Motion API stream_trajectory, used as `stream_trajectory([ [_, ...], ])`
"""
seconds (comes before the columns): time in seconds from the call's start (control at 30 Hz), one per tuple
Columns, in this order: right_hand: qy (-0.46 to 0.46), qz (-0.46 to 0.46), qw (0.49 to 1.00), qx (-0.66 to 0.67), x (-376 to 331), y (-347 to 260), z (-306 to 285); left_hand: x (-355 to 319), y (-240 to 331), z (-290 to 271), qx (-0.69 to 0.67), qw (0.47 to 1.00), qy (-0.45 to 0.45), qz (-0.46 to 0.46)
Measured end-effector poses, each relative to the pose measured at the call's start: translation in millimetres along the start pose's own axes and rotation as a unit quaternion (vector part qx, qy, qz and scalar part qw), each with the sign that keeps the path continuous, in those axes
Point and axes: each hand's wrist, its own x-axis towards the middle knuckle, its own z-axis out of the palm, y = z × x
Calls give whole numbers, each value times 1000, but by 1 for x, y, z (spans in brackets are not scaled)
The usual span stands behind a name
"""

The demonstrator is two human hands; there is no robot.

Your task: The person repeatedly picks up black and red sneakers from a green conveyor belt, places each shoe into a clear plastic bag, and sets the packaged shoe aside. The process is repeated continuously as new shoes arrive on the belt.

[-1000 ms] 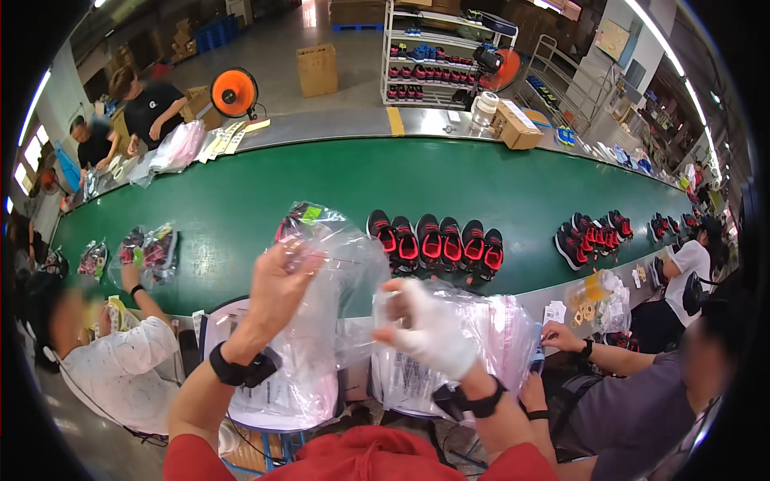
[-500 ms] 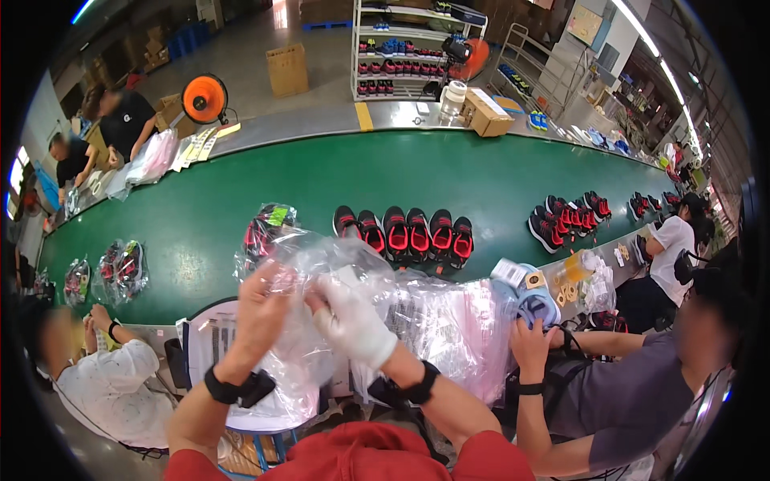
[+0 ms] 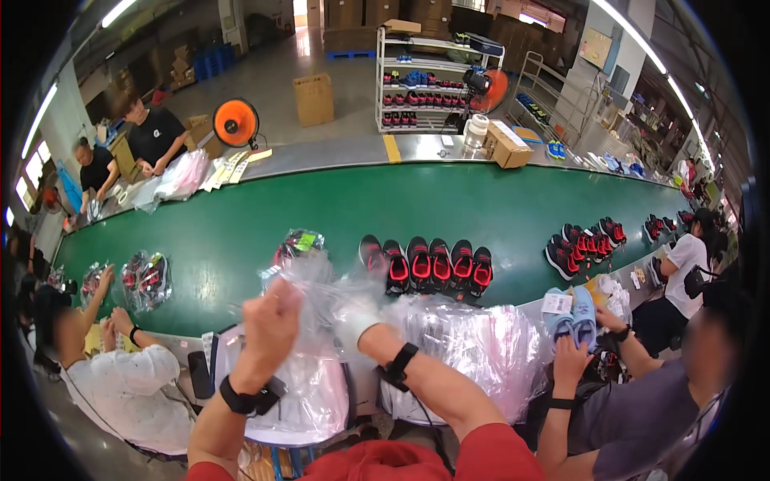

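A clear plastic bag (image 3: pixel 315 282) is stretched between my two hands over the near edge of the green belt. My left hand (image 3: pixel 271 321), bare, is closed on the bag's left side. White-gloved, my right hand (image 3: pixel 355 322) is against the bag's right part; film and motion blur hide its fingers. Just beyond the bag, a bagged pair of shoes with a green label (image 3: pixel 307 239) lies on the belt. To its right stands a row of black and red sneakers (image 3: pixel 419 260). Stacked clear bags (image 3: pixel 473 345) lie right of my hands, with another pile (image 3: pixel 309 397) below them.
A green conveyor belt (image 3: pixel 321 192) runs across in front. Bagged shoes (image 3: pixel 147 280) lie on its left, more sneakers (image 3: pixel 585 244) on its right. A co-worker in white (image 3: pixel 120 385) sits at left; another at right holds light-blue shoes (image 3: pixel 573 317). An orange fan (image 3: pixel 236 122) stands beyond.
My view has tilted up and turned left. My right hand has moved deeper behind the film, and the bag is spread wider. The right co-worker has lifted the light-blue shoes.
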Motion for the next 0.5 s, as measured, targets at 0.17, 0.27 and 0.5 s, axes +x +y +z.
stream_trajectory([
  [0.17, 164, -202, 913, 313, -1, -22, -38, 32, -58, -19, 63, 995, 67, -42],
  [0.27, 67, -85, 847, 521, -6, 23, -67, 32, -82, -17, -53, 985, 134, -92],
  [0.5, -27, 79, 982, 168, 63, 187, -12, 45, -62, 3, 1, 992, 81, -101],
])
